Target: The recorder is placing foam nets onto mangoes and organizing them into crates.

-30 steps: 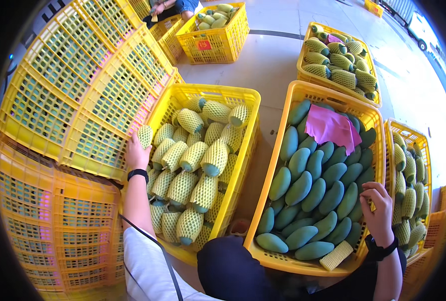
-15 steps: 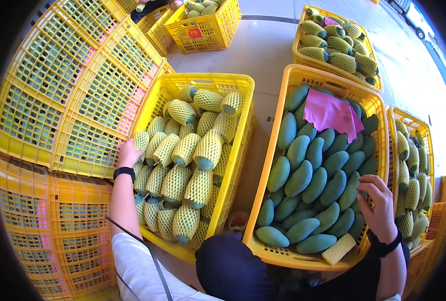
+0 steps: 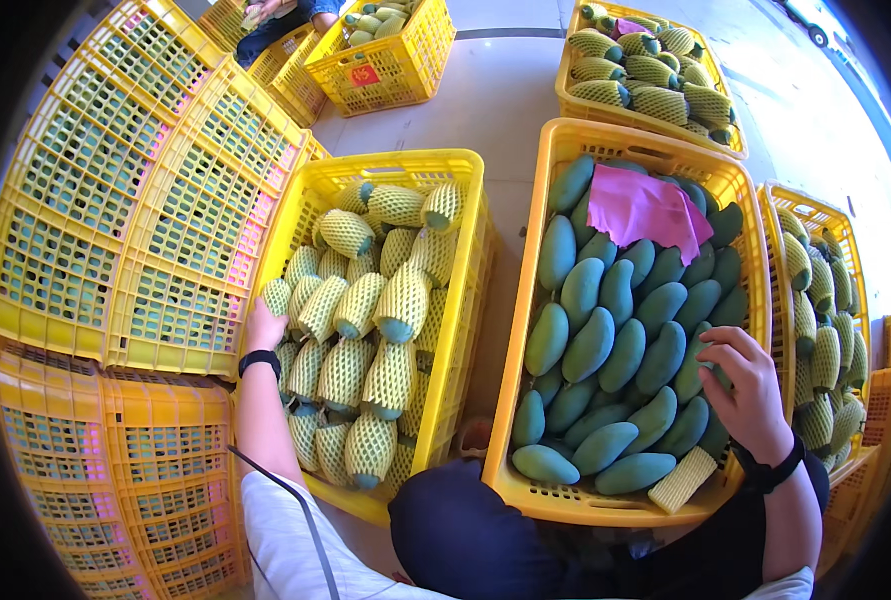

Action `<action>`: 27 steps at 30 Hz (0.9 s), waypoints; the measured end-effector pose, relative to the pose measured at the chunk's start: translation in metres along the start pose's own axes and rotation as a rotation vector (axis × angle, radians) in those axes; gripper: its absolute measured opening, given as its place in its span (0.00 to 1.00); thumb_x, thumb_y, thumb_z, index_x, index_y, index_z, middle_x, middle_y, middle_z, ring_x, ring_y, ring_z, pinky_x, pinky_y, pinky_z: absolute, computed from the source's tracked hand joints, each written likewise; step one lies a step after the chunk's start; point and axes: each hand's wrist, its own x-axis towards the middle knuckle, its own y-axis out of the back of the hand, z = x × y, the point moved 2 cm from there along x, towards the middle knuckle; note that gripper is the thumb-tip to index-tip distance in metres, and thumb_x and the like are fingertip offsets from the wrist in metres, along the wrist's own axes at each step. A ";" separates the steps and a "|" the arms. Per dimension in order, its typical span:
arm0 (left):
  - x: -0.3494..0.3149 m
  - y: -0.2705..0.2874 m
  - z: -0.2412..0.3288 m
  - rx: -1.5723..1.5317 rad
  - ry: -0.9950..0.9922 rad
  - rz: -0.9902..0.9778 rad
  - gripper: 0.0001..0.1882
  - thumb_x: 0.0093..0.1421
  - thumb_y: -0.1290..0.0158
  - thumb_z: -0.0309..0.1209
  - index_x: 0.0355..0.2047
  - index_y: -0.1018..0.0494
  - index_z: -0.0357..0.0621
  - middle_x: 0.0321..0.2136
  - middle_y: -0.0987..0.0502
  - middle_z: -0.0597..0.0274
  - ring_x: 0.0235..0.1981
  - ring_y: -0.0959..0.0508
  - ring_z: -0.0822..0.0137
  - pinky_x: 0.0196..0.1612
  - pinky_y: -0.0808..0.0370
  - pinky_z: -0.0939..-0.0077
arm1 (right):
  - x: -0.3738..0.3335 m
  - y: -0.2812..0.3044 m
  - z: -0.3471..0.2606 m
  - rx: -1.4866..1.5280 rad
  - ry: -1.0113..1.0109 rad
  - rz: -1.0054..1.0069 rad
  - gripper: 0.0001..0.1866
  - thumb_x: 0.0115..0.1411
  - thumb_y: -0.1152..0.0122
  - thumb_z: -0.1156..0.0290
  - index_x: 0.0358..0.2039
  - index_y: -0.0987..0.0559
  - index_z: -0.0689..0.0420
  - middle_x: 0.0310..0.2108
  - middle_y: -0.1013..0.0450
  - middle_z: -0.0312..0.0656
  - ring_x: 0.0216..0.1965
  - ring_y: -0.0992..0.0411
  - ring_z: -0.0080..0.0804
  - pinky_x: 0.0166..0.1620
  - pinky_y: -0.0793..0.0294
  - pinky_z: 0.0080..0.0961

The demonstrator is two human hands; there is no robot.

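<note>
My left hand (image 3: 264, 328) is closed round a green mango in a pale yellow foam net (image 3: 277, 297), at the left wall of a yellow crate (image 3: 470, 290). Rows of other netted mangoes (image 3: 368, 450) lie in that crate. On the right, my right hand (image 3: 743, 385) hangs over an orange-yellow crate (image 3: 517, 385) of bare green mangoes. Its fingers are bent but apart, with nothing seen between them, close beside a mango (image 3: 692, 368) near the crate's right side. A pink sheet (image 3: 645, 212) covers some mangoes at the far end. A flat stack of foam nets (image 3: 682, 480) lies in the near right corner.
Tall stacks of filled yellow crates (image 3: 115, 200) stand along the left. More crates of netted mangoes sit at the far right (image 3: 655, 85) and right side (image 3: 820, 330). Another crate (image 3: 385, 65) stands at the back, near a person (image 3: 265, 25). A dark rounded form (image 3: 465, 530) is below.
My view has shifted slightly, so the crates sit a little differently in the picture. My right hand has moved slightly closer to the mango beside it. My left hand still holds the netted mango.
</note>
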 end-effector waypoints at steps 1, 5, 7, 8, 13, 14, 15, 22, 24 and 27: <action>0.002 -0.006 -0.002 -0.008 -0.001 0.000 0.28 0.46 0.44 0.32 0.46 0.41 0.36 0.37 0.27 0.39 0.40 0.27 0.42 0.44 0.31 0.58 | 0.000 0.001 0.001 -0.003 -0.005 0.006 0.07 0.45 0.42 0.80 0.28 0.27 0.61 0.36 0.31 0.45 0.36 0.31 0.43 0.40 0.31 0.33; 0.008 -0.025 -0.019 -0.291 -0.016 0.062 0.32 0.45 0.44 0.31 0.48 0.46 0.39 0.37 0.27 0.38 0.40 0.27 0.42 0.42 0.31 0.58 | -0.002 0.003 0.003 -0.001 -0.011 0.001 0.07 0.45 0.42 0.80 0.28 0.27 0.61 0.36 0.30 0.45 0.36 0.30 0.43 0.41 0.31 0.33; 0.008 -0.030 -0.024 -0.440 -0.021 0.074 0.34 0.45 0.45 0.30 0.51 0.48 0.42 0.37 0.27 0.41 0.40 0.27 0.46 0.42 0.31 0.60 | -0.002 0.002 0.002 -0.013 -0.004 -0.002 0.07 0.45 0.42 0.80 0.28 0.27 0.61 0.36 0.30 0.45 0.36 0.30 0.43 0.41 0.31 0.33; 0.006 -0.030 -0.026 -0.439 -0.018 0.071 0.34 0.45 0.45 0.30 0.51 0.48 0.42 0.37 0.27 0.41 0.40 0.27 0.46 0.42 0.31 0.60 | -0.002 0.001 0.001 -0.003 -0.007 -0.007 0.07 0.45 0.42 0.80 0.28 0.27 0.61 0.36 0.30 0.45 0.36 0.30 0.43 0.41 0.31 0.33; 0.006 -0.008 -0.024 -0.562 -0.028 0.022 0.33 0.45 0.44 0.31 0.51 0.43 0.37 0.41 0.30 0.49 0.41 0.28 0.57 0.45 0.33 0.70 | 0.001 -0.001 -0.001 0.023 -0.012 -0.015 0.07 0.45 0.41 0.79 0.28 0.27 0.61 0.35 0.30 0.44 0.36 0.30 0.43 0.41 0.31 0.33; 0.008 -0.004 -0.024 -0.472 0.011 -0.099 0.32 0.45 0.44 0.31 0.50 0.41 0.35 0.42 0.29 0.49 0.42 0.28 0.58 0.45 0.33 0.71 | 0.002 -0.002 -0.001 0.013 0.000 -0.012 0.07 0.45 0.41 0.79 0.28 0.27 0.61 0.35 0.30 0.44 0.36 0.30 0.43 0.41 0.31 0.33; 0.008 -0.002 -0.025 -0.374 0.037 -0.196 0.31 0.45 0.44 0.31 0.50 0.39 0.34 0.42 0.28 0.50 0.42 0.28 0.59 0.46 0.33 0.72 | 0.003 -0.002 -0.001 0.004 0.010 -0.011 0.07 0.45 0.41 0.79 0.27 0.27 0.61 0.35 0.30 0.44 0.36 0.30 0.43 0.41 0.31 0.33; -0.003 0.011 -0.007 -0.214 -0.095 -0.270 0.33 0.50 0.43 0.38 0.52 0.39 0.32 0.42 0.27 0.48 0.43 0.27 0.59 0.47 0.32 0.72 | 0.003 -0.008 -0.002 -0.017 0.027 -0.064 0.07 0.45 0.41 0.79 0.27 0.27 0.61 0.34 0.30 0.43 0.35 0.31 0.42 0.40 0.32 0.34; -0.010 0.015 0.018 0.093 -0.174 -0.100 0.34 0.49 0.42 0.40 0.52 0.38 0.34 0.44 0.28 0.47 0.46 0.29 0.54 0.49 0.34 0.67 | 0.003 -0.008 -0.003 -0.049 0.046 -0.071 0.07 0.46 0.41 0.78 0.27 0.27 0.60 0.34 0.30 0.42 0.35 0.31 0.42 0.41 0.32 0.34; -0.007 0.020 0.082 -0.049 -0.249 -0.065 0.36 0.48 0.42 0.44 0.53 0.38 0.39 0.51 0.36 0.46 0.55 0.39 0.48 0.54 0.39 0.57 | 0.004 -0.005 -0.005 -0.037 0.055 -0.049 0.06 0.46 0.41 0.77 0.28 0.27 0.60 0.34 0.31 0.43 0.35 0.31 0.42 0.41 0.32 0.34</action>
